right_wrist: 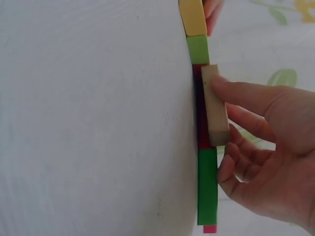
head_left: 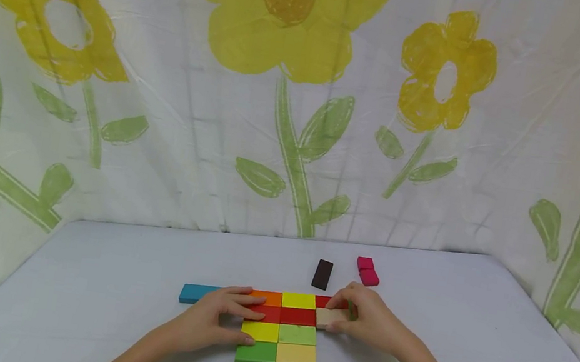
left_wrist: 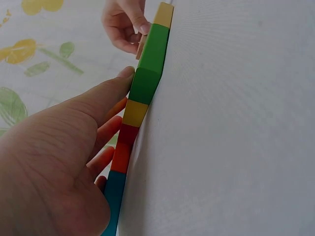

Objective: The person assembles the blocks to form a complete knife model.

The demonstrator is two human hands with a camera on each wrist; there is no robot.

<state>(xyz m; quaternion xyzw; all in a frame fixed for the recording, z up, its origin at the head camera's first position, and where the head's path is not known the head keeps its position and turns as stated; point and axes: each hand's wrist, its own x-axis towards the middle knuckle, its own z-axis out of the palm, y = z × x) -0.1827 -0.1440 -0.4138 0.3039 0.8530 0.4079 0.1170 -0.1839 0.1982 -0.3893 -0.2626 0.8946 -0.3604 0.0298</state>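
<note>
Flat coloured wooden blocks lie side by side on the table. My left hand (head_left: 208, 319) rests on their left side, fingertips over an orange block (head_left: 272, 298) and a red block (head_left: 272, 313), thumb at the edge of a green block (head_left: 256, 355). A plain wood-coloured block (right_wrist: 215, 105) is pinched between the thumb and fingers of my right hand (head_left: 374, 322). In the right wrist view it stands slightly askew before a red block's side. Another green block (right_wrist: 207, 187) lies beyond it, mostly hidden by my right hand in the head view.
A blue block (head_left: 197, 294) extends the back row leftward. Yellow (head_left: 298, 300), light green (head_left: 297, 334) and cream (head_left: 296, 357) blocks fill other places. Behind lie a dark brown block (head_left: 322, 274) and two pink pieces (head_left: 369, 278). A flower-printed curtain (head_left: 204, 148) hangs behind the white table (head_left: 77, 299).
</note>
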